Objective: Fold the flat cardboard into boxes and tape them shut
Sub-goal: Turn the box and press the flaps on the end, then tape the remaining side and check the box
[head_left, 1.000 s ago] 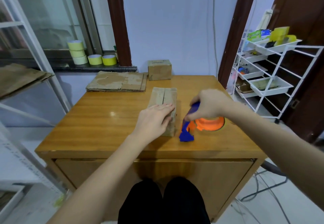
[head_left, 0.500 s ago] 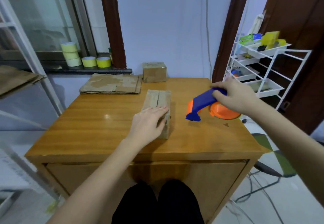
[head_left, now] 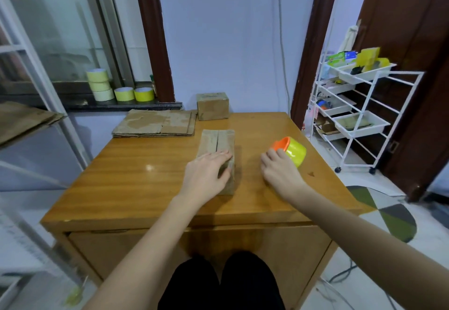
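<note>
Your left hand [head_left: 206,173] presses flat, fingers straight, on the light, stiff cardboard box [head_left: 217,149]. Right of the box, your right hand [head_left: 279,168] grips the tape dispenser [head_left: 290,150], fingers curled.

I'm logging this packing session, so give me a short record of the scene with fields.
Box in work: folded brown cardboard box, top seam untaped
Left hand: flat on the box
Right hand: grips the orange tape dispenser with yellow roll
Surface: wooden table
Back of table: flat cardboard stack, small closed cardboard box
</note>
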